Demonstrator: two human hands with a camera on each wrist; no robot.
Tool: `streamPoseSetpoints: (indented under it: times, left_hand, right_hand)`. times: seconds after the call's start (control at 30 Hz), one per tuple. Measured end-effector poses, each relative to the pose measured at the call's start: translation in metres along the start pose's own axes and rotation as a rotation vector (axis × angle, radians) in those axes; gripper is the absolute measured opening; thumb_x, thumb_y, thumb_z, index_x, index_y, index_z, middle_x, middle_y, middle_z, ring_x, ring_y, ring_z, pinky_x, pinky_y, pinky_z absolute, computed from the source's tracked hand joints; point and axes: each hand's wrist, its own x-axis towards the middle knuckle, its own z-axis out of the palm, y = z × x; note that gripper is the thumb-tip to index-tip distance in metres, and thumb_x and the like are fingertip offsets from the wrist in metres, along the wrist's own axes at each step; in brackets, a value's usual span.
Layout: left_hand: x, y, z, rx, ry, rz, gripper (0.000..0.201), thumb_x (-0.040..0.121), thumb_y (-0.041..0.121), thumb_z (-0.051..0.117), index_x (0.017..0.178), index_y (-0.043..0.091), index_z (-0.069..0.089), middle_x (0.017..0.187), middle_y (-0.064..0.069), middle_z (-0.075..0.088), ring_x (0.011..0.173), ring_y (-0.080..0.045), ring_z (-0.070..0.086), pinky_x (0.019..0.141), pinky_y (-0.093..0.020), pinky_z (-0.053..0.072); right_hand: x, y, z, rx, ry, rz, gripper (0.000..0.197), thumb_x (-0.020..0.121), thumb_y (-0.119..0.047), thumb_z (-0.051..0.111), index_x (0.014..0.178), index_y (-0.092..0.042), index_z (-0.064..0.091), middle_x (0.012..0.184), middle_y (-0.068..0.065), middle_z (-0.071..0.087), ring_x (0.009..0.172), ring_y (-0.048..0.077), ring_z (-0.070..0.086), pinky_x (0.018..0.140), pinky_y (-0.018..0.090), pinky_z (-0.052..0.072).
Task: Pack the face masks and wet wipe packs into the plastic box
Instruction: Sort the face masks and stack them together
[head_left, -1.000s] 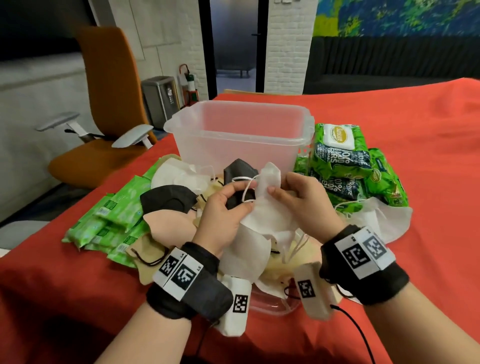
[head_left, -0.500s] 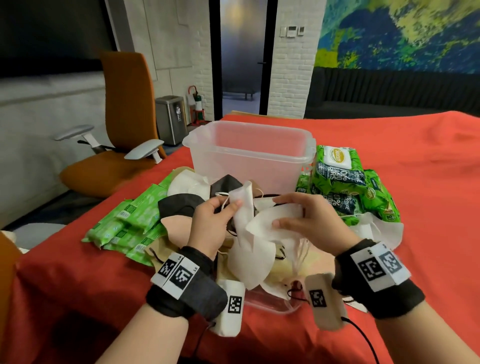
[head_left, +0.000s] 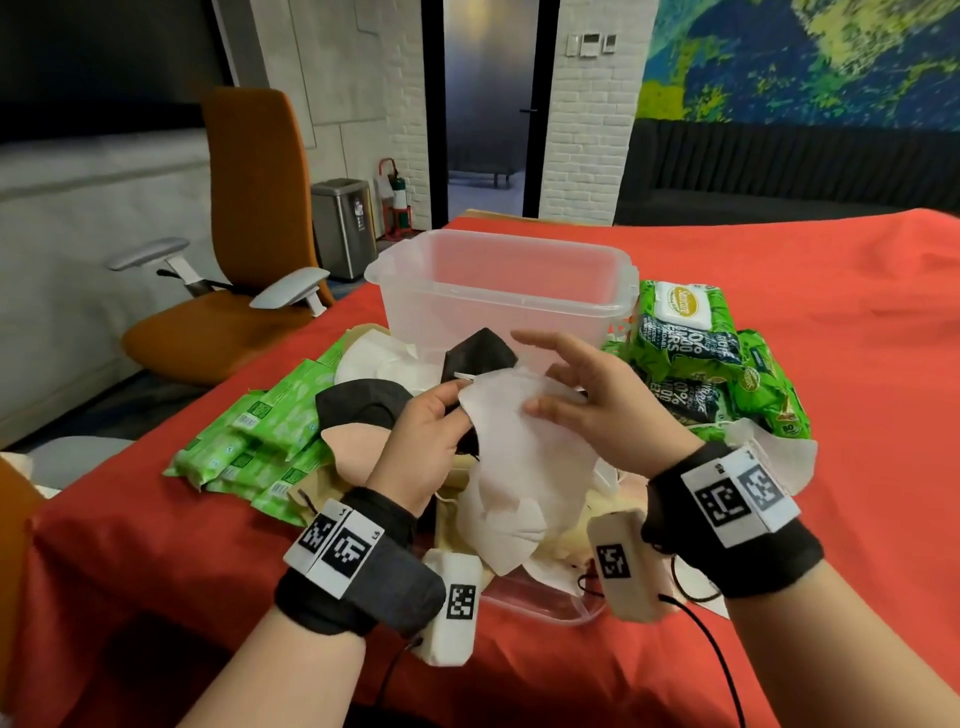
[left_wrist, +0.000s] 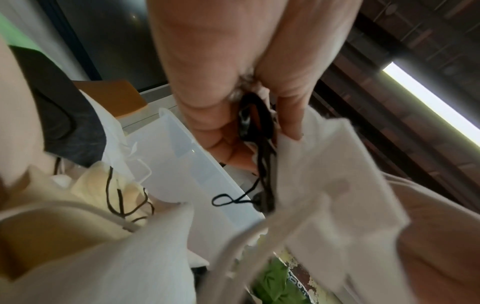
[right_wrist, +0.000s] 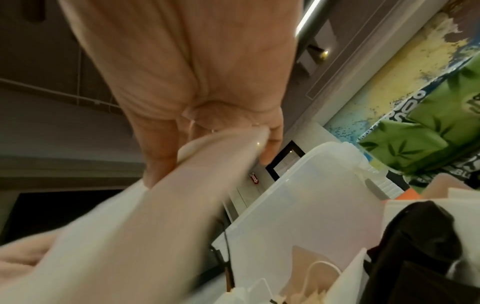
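A white face mask (head_left: 524, 431) is held up above the heap of masks (head_left: 363, 410), just in front of the plastic box (head_left: 501, 291). Its left edge is pinched by the left hand (head_left: 421, 447), thumb against curled fingers (left_wrist: 291, 115); in the left wrist view a black ear loop (left_wrist: 262, 156) is seen caught in the same grip, hanging down beside the white fabric. The right hand (head_left: 597, 405) is laid against the mask's right side: thumb pressed on the near face, the other fingers spread and nearly straight behind and above it. From the right wrist view, blurred, the fabric is seen passing between thumb and fingers (right_wrist: 158, 156), though whether it is truly pinched cannot be told. The plastic box stands upright and open on the red surface (head_left: 831, 332), with nothing visible inside. Black, beige and white masks are piled between the box and the person, partly over a clear lid (head_left: 540, 603). Flat light-green wipe packs (head_left: 260, 441) are spread left of the heap; bulkier green wet wipe packs (head_left: 696, 353) are stacked right of the box, touching its side. An orange office chair (head_left: 244, 249) stands beyond the left edge of the surface.
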Motion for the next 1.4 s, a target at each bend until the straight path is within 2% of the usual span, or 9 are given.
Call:
streamPoseSetpoints:
  times: [0.2, 0.3, 0.4, 0.5, 0.6, 0.8, 0.97, 1.2, 1.4]
  left_hand:
    - [0.005, -0.003, -0.003, 0.07, -0.03, -0.002, 0.021, 0.092, 0.007, 0.051, 0.092, 0.018, 0.07, 0.09, 0.0, 0.072, 0.089, -0.012, 0.064, 0.079, -0.022, 0.053]
    - [0.008, -0.008, -0.005, 0.091, 0.063, 0.008, 0.016, 0.09, 0.01, 0.056, 0.088, 0.018, 0.07, 0.088, -0.001, 0.07, 0.084, -0.007, 0.063, 0.075, -0.018, 0.052]
    - [0.013, -0.011, -0.011, 0.14, 0.193, 0.042, 0.023, 0.085, 0.001, 0.062, 0.081, 0.023, 0.068, 0.085, 0.004, 0.068, 0.08, -0.004, 0.063, 0.074, -0.015, 0.049]
    - [0.017, -0.016, -0.018, 0.198, 0.28, 0.06, 0.031, 0.075, -0.002, 0.071, 0.076, 0.027, 0.06, 0.085, -0.003, 0.067, 0.085, -0.02, 0.065, 0.077, -0.032, 0.053]
    - [0.017, -0.016, -0.021, 0.239, 0.296, 0.097, 0.045, 0.066, 0.001, 0.079, 0.078, 0.032, 0.05, 0.099, -0.014, 0.065, 0.096, -0.029, 0.063, 0.082, -0.043, 0.053]
    - [0.013, -0.008, -0.021, 0.193, 0.195, 0.094, 0.03, 0.075, -0.003, 0.07, 0.085, 0.025, 0.067, 0.087, 0.001, 0.069, 0.085, -0.009, 0.065, 0.068, -0.013, 0.051]
    - [0.013, -0.006, -0.022, 0.42, 0.277, 0.094, 0.024, 0.087, 0.013, 0.063, 0.106, 0.027, 0.066, 0.1, 0.006, 0.068, 0.094, -0.005, 0.061, 0.087, -0.021, 0.05]
    - [0.001, 0.001, -0.006, 0.76, -0.097, 0.136, 0.083, 0.058, 0.039, 0.086, 0.131, 0.035, 0.046, 0.119, 0.007, 0.052, 0.113, -0.007, 0.046, 0.1, -0.021, 0.036]
    - [0.004, -0.001, -0.004, 0.723, 0.111, 0.297, 0.031, 0.073, 0.014, 0.078, 0.103, 0.016, 0.071, 0.088, 0.005, 0.065, 0.083, -0.005, 0.054, 0.072, -0.003, 0.038]
  right_hand:
    - [0.005, 0.003, -0.001, -0.182, 0.076, 0.031, 0.013, 0.075, -0.022, 0.076, 0.082, -0.021, 0.065, 0.077, 0.002, 0.066, 0.076, 0.023, 0.058, 0.073, 0.035, 0.046]
    - [0.002, 0.01, -0.004, -0.264, 0.138, 0.056, 0.02, 0.076, -0.017, 0.075, 0.072, -0.022, 0.056, 0.069, 0.001, 0.061, 0.067, 0.022, 0.052, 0.064, 0.024, 0.04]
    - [-0.002, 0.016, -0.016, -0.289, 0.207, 0.094, 0.02, 0.079, -0.018, 0.072, 0.073, -0.018, 0.053, 0.078, 0.003, 0.054, 0.072, 0.02, 0.047, 0.059, 0.023, 0.031]
    - [-0.002, 0.017, -0.025, -0.14, 0.262, 0.081, 0.017, 0.078, -0.03, 0.066, 0.076, -0.017, 0.056, 0.097, 0.004, 0.053, 0.087, 0.017, 0.05, 0.07, 0.015, 0.037]
    - [-0.001, 0.014, -0.025, -0.057, 0.29, 0.059, 0.029, 0.08, -0.037, 0.054, 0.081, -0.008, 0.058, 0.089, 0.012, 0.06, 0.082, 0.028, 0.054, 0.072, 0.035, 0.044]
    - [0.005, 0.018, -0.029, -0.03, 0.456, 0.104, 0.023, 0.079, -0.027, 0.065, 0.077, -0.005, 0.059, 0.072, 0.007, 0.062, 0.067, 0.024, 0.053, 0.062, 0.035, 0.042]
    - [0.011, 0.014, -0.027, -0.009, 0.43, 0.158, 0.008, 0.08, -0.016, 0.07, 0.075, -0.018, 0.063, 0.08, 0.012, 0.068, 0.073, 0.029, 0.062, 0.067, 0.04, 0.051]
    - [0.031, 0.005, 0.004, 0.151, 0.431, 0.252, 0.024, 0.088, -0.017, 0.06, 0.074, -0.024, 0.041, 0.068, 0.008, 0.048, 0.059, 0.019, 0.044, 0.055, 0.033, 0.034]
    - [0.03, -0.001, 0.014, 0.36, 0.331, 0.302, 0.019, 0.094, -0.012, 0.052, 0.079, -0.02, 0.043, 0.075, 0.009, 0.053, 0.063, 0.02, 0.05, 0.055, 0.031, 0.04]
